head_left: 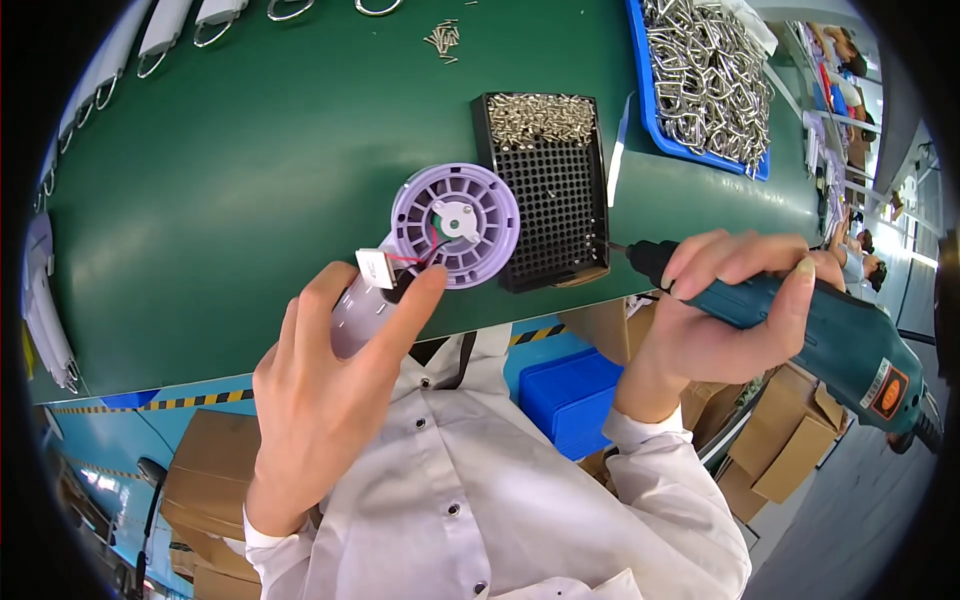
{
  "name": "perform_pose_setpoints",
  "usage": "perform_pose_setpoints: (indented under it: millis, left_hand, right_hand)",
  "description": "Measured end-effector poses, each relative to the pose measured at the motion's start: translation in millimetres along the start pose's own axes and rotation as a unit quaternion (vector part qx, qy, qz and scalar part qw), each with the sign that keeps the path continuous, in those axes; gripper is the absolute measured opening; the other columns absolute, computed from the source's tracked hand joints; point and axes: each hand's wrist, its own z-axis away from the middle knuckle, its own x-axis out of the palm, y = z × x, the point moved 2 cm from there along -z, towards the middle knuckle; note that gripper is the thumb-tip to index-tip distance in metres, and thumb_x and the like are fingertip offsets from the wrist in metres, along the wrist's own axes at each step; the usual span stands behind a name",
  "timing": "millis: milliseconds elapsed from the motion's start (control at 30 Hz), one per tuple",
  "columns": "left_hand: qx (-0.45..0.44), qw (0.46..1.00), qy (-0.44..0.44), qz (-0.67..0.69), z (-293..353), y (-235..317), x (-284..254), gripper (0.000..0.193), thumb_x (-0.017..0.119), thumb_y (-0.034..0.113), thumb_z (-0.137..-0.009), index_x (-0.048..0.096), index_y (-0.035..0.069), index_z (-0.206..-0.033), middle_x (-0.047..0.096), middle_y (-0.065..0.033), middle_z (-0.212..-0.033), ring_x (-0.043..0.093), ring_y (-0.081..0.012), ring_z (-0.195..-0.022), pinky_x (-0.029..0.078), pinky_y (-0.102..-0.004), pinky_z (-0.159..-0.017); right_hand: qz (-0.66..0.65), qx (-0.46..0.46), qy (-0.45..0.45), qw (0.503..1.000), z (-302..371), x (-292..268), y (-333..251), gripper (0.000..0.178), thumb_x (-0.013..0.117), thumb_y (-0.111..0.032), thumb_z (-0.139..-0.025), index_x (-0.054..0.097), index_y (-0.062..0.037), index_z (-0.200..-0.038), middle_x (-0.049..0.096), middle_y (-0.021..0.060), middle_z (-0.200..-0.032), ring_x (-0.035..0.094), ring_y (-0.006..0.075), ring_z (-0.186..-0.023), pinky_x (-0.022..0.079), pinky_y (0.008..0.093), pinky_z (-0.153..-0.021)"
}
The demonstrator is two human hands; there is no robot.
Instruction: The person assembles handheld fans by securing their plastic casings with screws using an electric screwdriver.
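Observation:
My left hand (330, 390) grips a lilac plastic part (455, 225) by its handle end; its round ribbed head lies on the green table (230, 180). A white hub sits in the head's middle, and red and black wires run from it to a small white connector (376, 267) by my fingers. My right hand (720, 310) holds a teal electric screwdriver (830, 340) level, its bit tip pointing left toward a black perforated screw tray (555, 215). The tray stands just right of the lilac head, with silver screws heaped along its far end.
A blue bin (700, 80) full of metal loops stands at the back right. Loose screws (443, 38) lie at the back centre. White parts with metal rings (175, 30) line the back left edge. Cardboard boxes and a blue crate (570, 395) sit below the table.

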Motion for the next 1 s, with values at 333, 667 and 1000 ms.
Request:
perform_pose_setpoints:
  millis: [333,667,1000]
  left_hand:
    - [0.009,1.0,0.018,0.009,-4.2,1.2,0.0,0.067,0.071,-0.002,-0.059,0.066,0.025,-0.121,0.054,-0.009,-0.101,0.06,-0.0193,-0.075,0.05,-0.0283,-0.051]
    - [0.023,0.999,0.018,0.021,-4.0,-1.6,-1.4,0.069,0.066,-0.003,-0.06,0.066,0.024,-0.124,0.054,-0.0106,-0.102,0.055,-0.0159,-0.07,0.045,-0.0254,-0.045]
    - [0.011,0.999,0.012,0.034,-0.6,-3.3,-4.7,0.063,0.067,-0.001,-0.065,0.065,0.022,-0.124,0.055,-0.0119,-0.102,0.057,-0.0186,-0.071,0.048,-0.0285,-0.048]
  right_hand:
    - [0.022,0.011,-0.012,1.0,1.4,3.8,2.1,0.012,0.043,-0.015,-0.098,0.037,-0.0096,-0.107,0.053,0.0155,-0.07,0.047,0.0227,-0.039,0.047,0.0379,-0.037]
    - [-0.033,-0.034,-0.056,0.997,-6.5,19.3,-28.4,0.03,0.038,-0.028,-0.097,0.049,-0.004,-0.111,0.047,0.0092,-0.072,0.038,0.0166,-0.039,0.036,0.0317,-0.038]
    - [-0.056,0.005,-0.246,0.968,-7.5,76.6,-42.5,0.039,0.041,-0.032,-0.096,0.046,0.0,-0.118,0.046,0.0102,-0.074,0.04,0.0185,-0.04,0.039,0.0333,-0.039]
